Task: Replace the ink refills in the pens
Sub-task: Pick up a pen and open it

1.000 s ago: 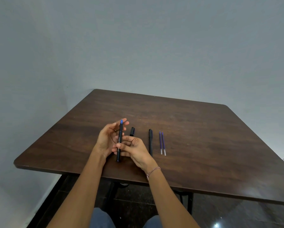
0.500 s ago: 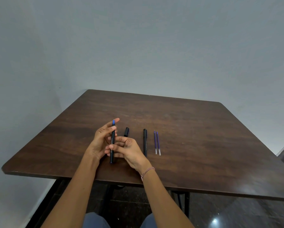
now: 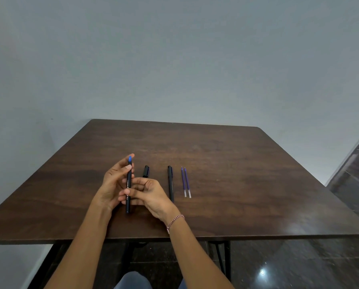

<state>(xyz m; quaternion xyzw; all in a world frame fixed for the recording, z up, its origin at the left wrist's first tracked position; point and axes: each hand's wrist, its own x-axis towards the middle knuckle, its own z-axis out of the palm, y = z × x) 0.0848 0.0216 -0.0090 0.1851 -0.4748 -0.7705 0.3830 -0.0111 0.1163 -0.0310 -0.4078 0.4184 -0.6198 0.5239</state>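
Both hands hold one black pen [image 3: 129,180] with a blue far end, upright over the dark wooden table [image 3: 236,167]. My left hand [image 3: 112,184] pinches its upper part between thumb and fingers. My right hand [image 3: 147,195] grips its lower part. A black pen cap [image 3: 146,171] lies just right of my hands. Further right a second black pen [image 3: 170,183] lies on the table, pointing away from me. Two purple ink refills [image 3: 186,182] lie side by side to the right of that pen.
The table stands against a grey wall. Its near edge [image 3: 174,239] runs just below my wrists, with black legs and a dark glossy floor [image 3: 299,265] beneath. My knees show at the bottom.
The camera has shifted, so the table and hands sit a little differently in view. The grip on the pen looks unchanged and the items on the table have not moved.
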